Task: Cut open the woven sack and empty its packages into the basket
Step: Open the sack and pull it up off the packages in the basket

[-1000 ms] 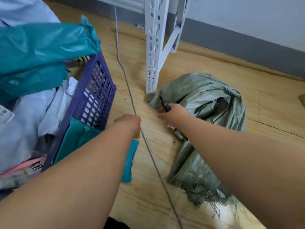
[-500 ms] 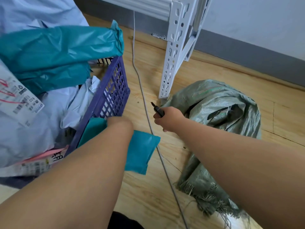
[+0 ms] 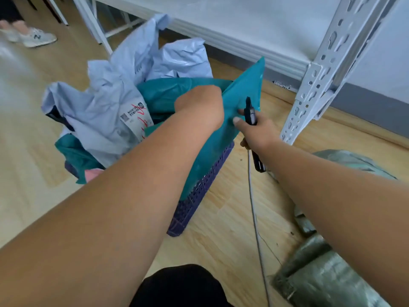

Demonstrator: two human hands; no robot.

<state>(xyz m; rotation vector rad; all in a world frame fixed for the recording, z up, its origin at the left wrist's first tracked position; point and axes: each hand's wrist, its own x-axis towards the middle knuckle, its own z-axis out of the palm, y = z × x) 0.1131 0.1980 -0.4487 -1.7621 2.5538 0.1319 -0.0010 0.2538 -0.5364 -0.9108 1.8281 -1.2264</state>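
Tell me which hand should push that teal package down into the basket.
Left, probably. The left hand already rests on the teal package draped over the purple basket rim. The right hand only pinches its edge and is shut on the black cutter.

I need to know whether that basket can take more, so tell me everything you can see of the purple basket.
The purple basket is plastic, with perforated lattice walls; only its near side and corner show. It stands upright on the wooden floor, left of the grey cable. It is heaped above the rim with pale grey mailer bags and teal packages, one draping over its wall. The left hand presses on that pile.
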